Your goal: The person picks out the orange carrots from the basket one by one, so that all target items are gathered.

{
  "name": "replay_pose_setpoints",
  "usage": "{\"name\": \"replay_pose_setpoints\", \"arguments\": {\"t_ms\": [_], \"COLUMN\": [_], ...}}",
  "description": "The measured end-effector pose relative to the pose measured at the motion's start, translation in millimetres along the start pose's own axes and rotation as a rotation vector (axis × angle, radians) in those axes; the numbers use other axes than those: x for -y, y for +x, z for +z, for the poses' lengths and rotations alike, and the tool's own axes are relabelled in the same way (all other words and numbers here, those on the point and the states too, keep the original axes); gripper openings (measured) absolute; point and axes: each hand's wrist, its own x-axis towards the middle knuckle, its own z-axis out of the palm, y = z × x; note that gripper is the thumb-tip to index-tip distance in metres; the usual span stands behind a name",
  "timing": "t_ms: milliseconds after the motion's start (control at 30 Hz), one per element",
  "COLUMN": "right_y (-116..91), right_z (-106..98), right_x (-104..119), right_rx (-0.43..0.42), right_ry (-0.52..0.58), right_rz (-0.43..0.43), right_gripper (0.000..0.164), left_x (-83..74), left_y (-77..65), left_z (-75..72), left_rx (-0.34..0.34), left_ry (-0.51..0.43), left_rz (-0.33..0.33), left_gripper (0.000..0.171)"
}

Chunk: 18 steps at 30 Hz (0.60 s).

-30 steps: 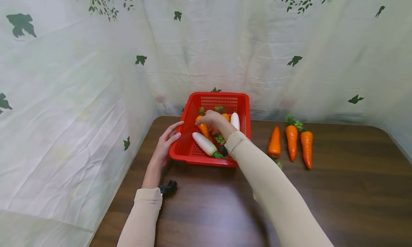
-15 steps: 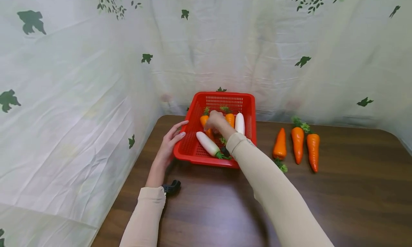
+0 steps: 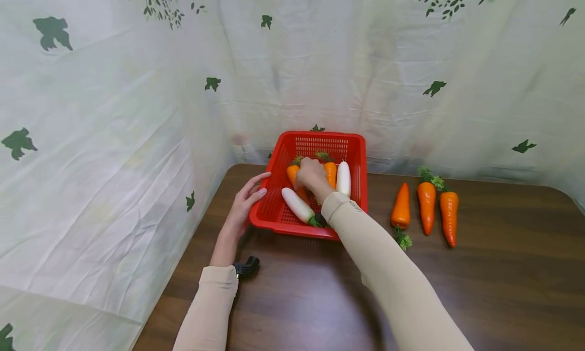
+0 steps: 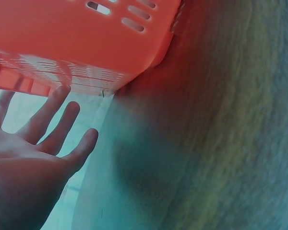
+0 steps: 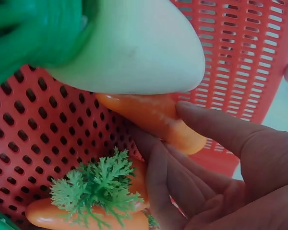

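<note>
The red plastic basket (image 3: 315, 232) holds carrots and white radishes. Inside it my right hand (image 3: 313, 174) pinches a carrot (image 5: 149, 115), thumb on one side and fingers on the other in the right wrist view. A white radish (image 3: 297, 204) with green leaves lies along the near side; in the right wrist view it covers part of that carrot. Another carrot (image 3: 331, 174) and a second white radish (image 3: 344, 178) lie to the right of the hand. At the basket's left rim is my left hand (image 3: 242, 203); its fingers are spread and nearly straight at the outer wall in the left wrist view.
On the brown table (image 3: 502, 269), right of the basket, lie a carrot (image 3: 401, 206) with its leaves toward me, a middle carrot (image 3: 427, 206) and a right-hand carrot (image 3: 450, 216). A pale curtain (image 3: 320, 61) with leaf prints hangs behind and on the left.
The whole scene has shifted slightly right in the head view. My right hand has settled lower over the left carrot in the basket. The left hand stays at the rim.
</note>
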Motion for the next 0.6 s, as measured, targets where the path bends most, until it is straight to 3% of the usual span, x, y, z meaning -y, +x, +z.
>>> {"name": "replay_pose_setpoints", "arguments": {"t_ms": [267, 467, 600], "right_y": [-6, -7, -10], "right_z": [-10, -24, -33], "right_x": [-3, -9, -10], "right_rx": [0.019, 0.120, 0.142], "right_ry": [0.056, 0.223, 0.331], "right_rz": [-0.003, 0.023, 0.054], "right_gripper": [0.035, 0.040, 0.047], "left_x": [0.9, 2.6, 1.7], "left_y": [0.3, 0.5, 0.8], "left_z": [-0.1, -0.5, -0.7], "left_rx": [-0.002, -0.003, -0.002], "left_ry": [-0.012, -0.017, -0.012], "left_rz": [0.002, -0.003, 0.002], "left_gripper": [0.050, 0.051, 0.051]}}
